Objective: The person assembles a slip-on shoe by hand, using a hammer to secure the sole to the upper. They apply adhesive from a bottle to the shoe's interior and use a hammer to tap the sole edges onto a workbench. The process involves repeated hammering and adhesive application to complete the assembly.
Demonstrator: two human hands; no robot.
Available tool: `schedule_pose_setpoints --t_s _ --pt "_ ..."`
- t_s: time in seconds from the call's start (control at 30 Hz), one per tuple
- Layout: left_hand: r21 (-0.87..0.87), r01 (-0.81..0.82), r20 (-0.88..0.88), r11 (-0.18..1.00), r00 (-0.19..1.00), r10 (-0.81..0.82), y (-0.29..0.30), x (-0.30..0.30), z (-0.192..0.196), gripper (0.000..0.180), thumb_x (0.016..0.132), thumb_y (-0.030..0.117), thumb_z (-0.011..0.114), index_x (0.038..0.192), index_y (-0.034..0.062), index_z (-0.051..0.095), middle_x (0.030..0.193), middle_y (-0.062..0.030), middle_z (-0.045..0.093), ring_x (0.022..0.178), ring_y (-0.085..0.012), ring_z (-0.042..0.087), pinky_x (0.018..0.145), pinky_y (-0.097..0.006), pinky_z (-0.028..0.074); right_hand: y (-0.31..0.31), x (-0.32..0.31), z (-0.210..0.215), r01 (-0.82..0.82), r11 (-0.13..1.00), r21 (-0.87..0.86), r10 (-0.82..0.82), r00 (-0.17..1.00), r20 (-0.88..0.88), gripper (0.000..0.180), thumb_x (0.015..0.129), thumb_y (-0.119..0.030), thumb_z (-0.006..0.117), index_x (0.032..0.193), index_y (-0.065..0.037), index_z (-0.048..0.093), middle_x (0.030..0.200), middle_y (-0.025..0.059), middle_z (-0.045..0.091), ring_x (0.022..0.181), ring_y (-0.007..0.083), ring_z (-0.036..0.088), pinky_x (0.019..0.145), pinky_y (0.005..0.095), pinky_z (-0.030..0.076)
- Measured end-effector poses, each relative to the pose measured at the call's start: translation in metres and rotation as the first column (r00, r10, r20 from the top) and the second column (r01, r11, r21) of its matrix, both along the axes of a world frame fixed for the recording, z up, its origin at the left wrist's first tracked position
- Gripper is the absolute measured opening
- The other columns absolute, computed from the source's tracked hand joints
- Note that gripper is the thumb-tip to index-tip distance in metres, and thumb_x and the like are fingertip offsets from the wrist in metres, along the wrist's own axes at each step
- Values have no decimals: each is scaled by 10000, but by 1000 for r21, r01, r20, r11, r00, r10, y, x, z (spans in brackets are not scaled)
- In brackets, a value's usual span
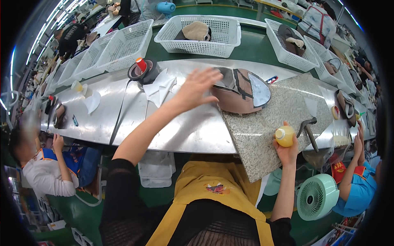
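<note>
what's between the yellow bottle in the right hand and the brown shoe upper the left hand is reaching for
In the head view, only bare speckled granite slab lies between the yellow bottle and the brown shoe upper; the hammer sits off to the right.

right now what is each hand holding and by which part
Right hand grips a small yellow bottle around its lower body. Left hand is open, holding nothing, beside the shoe upper.

Left hand point(196, 88) motion-blurred; yellow bottle point(285, 136) base hidden by right hand point(287, 149).
</note>
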State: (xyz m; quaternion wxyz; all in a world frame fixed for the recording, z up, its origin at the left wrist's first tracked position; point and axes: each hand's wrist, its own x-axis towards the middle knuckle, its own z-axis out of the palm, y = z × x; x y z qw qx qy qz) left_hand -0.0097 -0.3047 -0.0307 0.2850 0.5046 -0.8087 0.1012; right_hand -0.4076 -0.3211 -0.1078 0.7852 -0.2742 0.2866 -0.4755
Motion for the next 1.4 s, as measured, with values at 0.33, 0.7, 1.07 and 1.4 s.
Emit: schedule_pose_setpoints --t_s 0.33,0.7,1.07,1.4 --pt "212 -339 358 917 900 250 43 86 21 330 760 305 677 1039 143 609 967 -20 629 985 -225 562 922 -361 400 -6 -4 -10 -100 995 16 97 986 136 740 835 -456 608 1420 -130 292 1109 164 540 945 285 593 746 380 552" --pt "226 -391 221 892 912 344 -122 102 64 315 887 345 531 996 71 643 971 -128 646 964 -312 584 810 -420 470 -10 -6 -14 -138 984 110 111 968 225 747 822 -446 631 1418 -143 298 1137 191 516 962 322 576 766 410 549" --pt "359 -859 356 366 488 797 -347 98 -58 817 762 453 680 1360 0 357 1223 -228 561 1160 -345 536 942 -413 442 -10 -5 -10 -143 984 103 120 972 201 789 766 -454 685 1380 -92 347 1125 223 542 944 357 598 784 442 539" --pt "568 -336 -469 751 618 631 -311 174 17 373 822 176 567 1142 -14 551 982 -156 647 949 -260 646 809 -384 512 -11 -1 -15 -156 987 23 151 977 154 774 796 -480 639 1391 -91 335 1126 236 521 936 358 590 721 435 559"
